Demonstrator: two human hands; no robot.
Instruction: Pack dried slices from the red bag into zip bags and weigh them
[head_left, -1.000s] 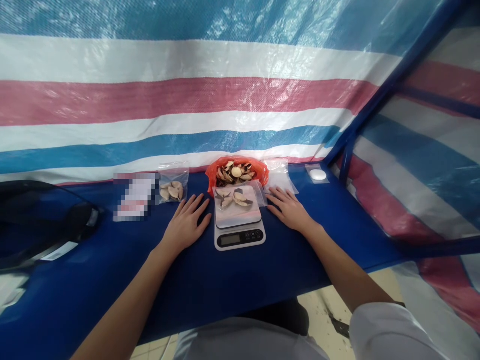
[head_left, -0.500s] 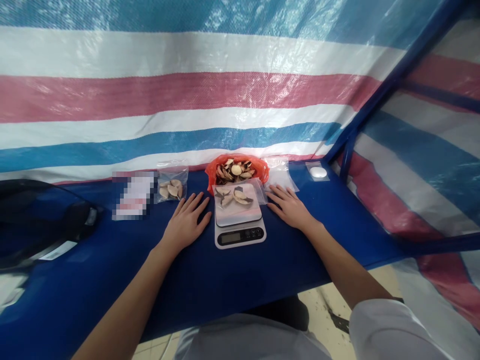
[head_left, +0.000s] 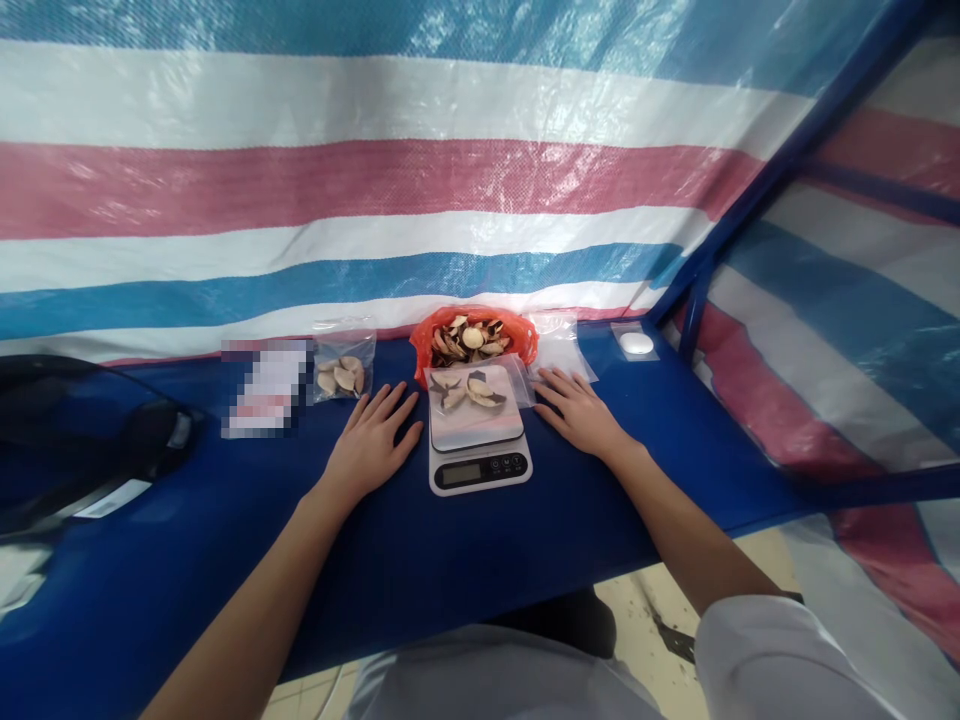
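Observation:
My left hand (head_left: 379, 440) lies flat on the blue table, fingers spread, left of a white digital kitchen scale (head_left: 480, 435). On the other side of the scale my right hand (head_left: 577, 412) rests flat too, its fingertips by the edge of some clear empty plastic bags (head_left: 564, 345). A clear bag with a few pale, dark-edged dried slices (head_left: 486, 391) sits on the scale's plate. Behind it stands an open red plastic bag (head_left: 421, 345) full of similar dried pieces (head_left: 472, 338). Neither hand holds anything. The scale's display cannot be read.
Left of my left hand lie a filled clear bag of pale pieces (head_left: 341, 376) and a blurred-out printed packet (head_left: 264, 390). A black bag-like object (head_left: 142, 440) is at far left. A white round object (head_left: 636, 344) lies at back right. Striped sheeting (head_left: 375, 180) hangs behind the table.

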